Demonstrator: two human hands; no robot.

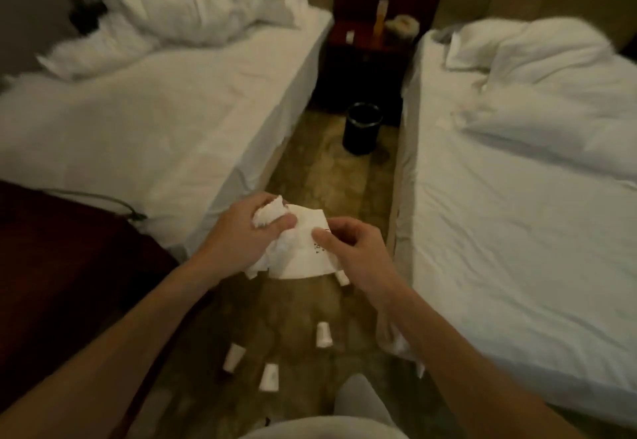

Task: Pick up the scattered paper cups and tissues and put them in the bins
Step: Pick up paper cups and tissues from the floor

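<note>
Two unmade beds – the left bed (165, 121) and the right bed (517, 214) – wall in a narrow strip of floor (320, 176), and the coming move runs along that strip. The dark nightstand (362, 69) closes its far end. Just in front of it stands the black bin (362, 128), upright and open-topped, straight ahead of both hands and well apart from them. Nothing lies on the floor between the hands and the bin.

The left hand (241, 231) has its fingers curled tight round a crumpled tissue (270, 214). The right hand (358, 249) pinches a flatter tissue sheet (303, 256) between thumb and fingers, and the two tissues touch. Neither hand is clearly nearer the bin.

Near the feet, another loose tissue (396, 338) lies against the right bed. Several paper cups (324, 334) lie on their sides on the floor – all on the near side, away from the bin.
</note>
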